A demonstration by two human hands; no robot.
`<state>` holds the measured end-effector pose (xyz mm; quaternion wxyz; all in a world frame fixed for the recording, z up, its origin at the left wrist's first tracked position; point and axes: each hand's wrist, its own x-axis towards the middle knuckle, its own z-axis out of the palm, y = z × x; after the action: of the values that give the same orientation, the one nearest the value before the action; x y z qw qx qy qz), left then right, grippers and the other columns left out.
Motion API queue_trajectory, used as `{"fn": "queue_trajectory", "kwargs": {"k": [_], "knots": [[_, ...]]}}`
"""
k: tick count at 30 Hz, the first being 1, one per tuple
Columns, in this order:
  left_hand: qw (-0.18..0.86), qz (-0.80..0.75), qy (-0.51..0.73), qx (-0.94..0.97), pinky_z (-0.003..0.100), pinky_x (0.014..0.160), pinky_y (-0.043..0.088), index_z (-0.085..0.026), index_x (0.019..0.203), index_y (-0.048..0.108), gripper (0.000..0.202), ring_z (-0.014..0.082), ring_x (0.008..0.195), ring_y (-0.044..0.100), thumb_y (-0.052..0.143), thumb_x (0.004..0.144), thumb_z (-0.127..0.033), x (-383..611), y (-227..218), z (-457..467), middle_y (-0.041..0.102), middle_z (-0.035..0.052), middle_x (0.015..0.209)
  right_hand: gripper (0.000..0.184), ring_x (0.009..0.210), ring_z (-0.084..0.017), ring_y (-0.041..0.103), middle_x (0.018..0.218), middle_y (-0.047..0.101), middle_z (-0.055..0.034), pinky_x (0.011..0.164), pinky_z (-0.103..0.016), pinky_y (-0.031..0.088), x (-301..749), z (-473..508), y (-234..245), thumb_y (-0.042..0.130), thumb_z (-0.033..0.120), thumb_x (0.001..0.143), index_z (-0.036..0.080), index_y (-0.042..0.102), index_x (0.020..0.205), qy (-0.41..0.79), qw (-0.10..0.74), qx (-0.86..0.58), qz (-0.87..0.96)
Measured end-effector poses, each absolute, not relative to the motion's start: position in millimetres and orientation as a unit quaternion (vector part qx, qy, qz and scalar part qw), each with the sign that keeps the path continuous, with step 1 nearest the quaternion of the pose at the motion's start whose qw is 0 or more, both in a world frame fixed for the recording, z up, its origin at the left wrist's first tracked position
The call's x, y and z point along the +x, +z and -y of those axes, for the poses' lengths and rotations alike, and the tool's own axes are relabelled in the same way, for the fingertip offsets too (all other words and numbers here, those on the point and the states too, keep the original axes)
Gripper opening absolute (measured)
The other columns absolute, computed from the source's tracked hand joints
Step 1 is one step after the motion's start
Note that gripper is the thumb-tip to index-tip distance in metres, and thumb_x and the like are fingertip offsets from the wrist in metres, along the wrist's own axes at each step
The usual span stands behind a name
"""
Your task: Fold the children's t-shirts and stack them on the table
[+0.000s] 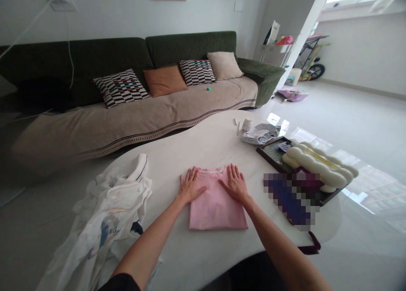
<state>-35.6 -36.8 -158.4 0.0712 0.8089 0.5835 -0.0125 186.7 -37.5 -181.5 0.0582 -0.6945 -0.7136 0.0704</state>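
A folded pink garment (215, 206) lies flat on the white table (203, 147) in front of me. My left hand (189, 185) rests flat on the garment's upper left corner with its fingers spread, open. Pressing flat on the upper right part is my right hand (235, 183), fingers stretched out, open too. Neither hand grips the cloth.
A heap of white clothes (108, 215) lies on the table's left side. A dark tray (275, 155) with a cream knotted cushion (317, 164) sits at the right; crumpled paper and a small cup (258, 132) lie beyond. A green sofa (133, 88) with cushions stands behind.
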Motion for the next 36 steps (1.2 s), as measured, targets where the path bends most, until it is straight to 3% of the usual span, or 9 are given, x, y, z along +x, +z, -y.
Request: {"fn": "queue_trajectory", "kwargs": {"k": [4,7,9,12,17,20,24,28,36], "knots": [[0.091,-0.591,-0.001,0.802,0.059,0.101,0.009,-0.02,0.141,0.007,0.084,0.0301,0.134,0.004,0.026,0.076,-0.069,-35,-163,37,0.005,0.0077,0.147,0.078,0.133,-0.027,-0.007,0.147,0.004,-0.0126,0.103,-0.053,0.007,174,58,-164,0.03,0.057,0.083,0.01,0.009,0.141,0.048,0.058,-0.707,0.703],[0.109,-0.597,0.022,0.795,0.06,0.1,0.008,-0.021,0.141,0.003,0.077,0.0289,0.134,0.004,0.026,0.081,-0.062,-38,-158,48,0.004,0.0082,0.147,0.082,0.132,-0.033,-0.008,0.147,0.0,-0.0108,0.1,-0.057,0.011,139,113,-153,0.045,0.052,0.078,0.017,0.007,0.142,0.047,0.082,-0.692,0.716],[0.111,-0.597,0.039,0.793,0.061,0.1,0.01,-0.021,0.141,0.003,0.07,0.0277,0.134,0.005,0.026,0.084,-0.054,-40,-154,61,0.006,0.0085,0.147,0.08,0.132,-0.035,-0.005,0.147,0.001,-0.0053,0.099,-0.058,0.015,114,153,-157,0.049,0.05,0.076,0.027,0.008,0.141,0.075,0.094,-0.656,0.745],[0.106,-0.568,0.041,0.815,0.062,0.099,0.013,-0.023,0.14,0.017,0.06,0.028,0.134,0.007,0.03,0.086,-0.047,-39,-149,93,0.012,0.0078,0.147,0.063,0.132,-0.034,-0.002,0.147,0.005,0.0039,0.097,-0.061,0.018,99,187,-171,0.041,0.048,0.082,0.04,0.013,0.137,0.112,0.091,-0.615,0.776],[0.118,-0.48,0.03,0.869,0.058,0.1,0.019,-0.027,0.138,0.021,0.052,0.0245,0.133,0.016,0.025,0.089,-0.044,-20,-149,136,0.021,0.0053,0.145,0.053,0.134,-0.023,0.006,0.146,0.01,-0.004,0.102,-0.047,0.021,132,152,-178,0.027,0.032,0.089,0.024,0.017,0.14,0.103,0.076,-0.627,0.768],[0.097,-0.474,0.03,0.874,0.058,0.1,0.019,-0.029,0.138,0.022,0.05,0.0229,0.132,0.018,0.022,0.09,-0.042,-3,-155,120,0.022,0.0037,0.144,0.056,0.134,-0.022,0.008,0.146,0.013,-0.0069,0.102,-0.044,0.023,161,110,-173,0.029,0.034,0.088,0.018,0.017,0.14,0.103,0.068,-0.613,0.78],[0.076,-0.508,0.021,0.858,0.061,0.099,0.019,-0.032,0.136,0.025,0.046,0.0236,0.132,0.018,0.024,0.09,-0.036,16,-158,50,0.027,0.0012,0.143,0.062,0.133,-0.028,0.009,0.146,0.015,-0.0054,0.1,-0.05,0.022,200,51,-170,0.04,0.046,0.083,0.026,0.02,0.139,0.082,0.043,-0.584,0.806],[0.07,-0.54,0.022,0.838,0.062,0.099,0.017,-0.034,0.136,0.024,0.048,0.0248,0.132,0.018,0.028,0.089,-0.034,34,-154,-17,0.028,0.0018,0.143,0.051,0.132,-0.026,0.017,0.145,0.022,-0.0001,0.099,-0.052,0.023,233,-12,-171,0.033,0.038,0.088,0.036,0.021,0.137,0.056,0.018,-0.596,0.801],[0.108,-0.541,0.016,0.834,0.065,0.097,0.013,-0.034,0.135,0.026,0.049,0.0272,0.133,0.011,0.026,0.087,-0.045,63,-164,-55,0.019,0.0037,0.146,0.051,0.13,-0.028,0.021,0.144,0.023,0.0005,0.098,-0.052,0.026,272,-87,-179,0.027,0.027,0.088,0.036,0.02,0.137,0.033,0.014,-0.613,0.789]]}}
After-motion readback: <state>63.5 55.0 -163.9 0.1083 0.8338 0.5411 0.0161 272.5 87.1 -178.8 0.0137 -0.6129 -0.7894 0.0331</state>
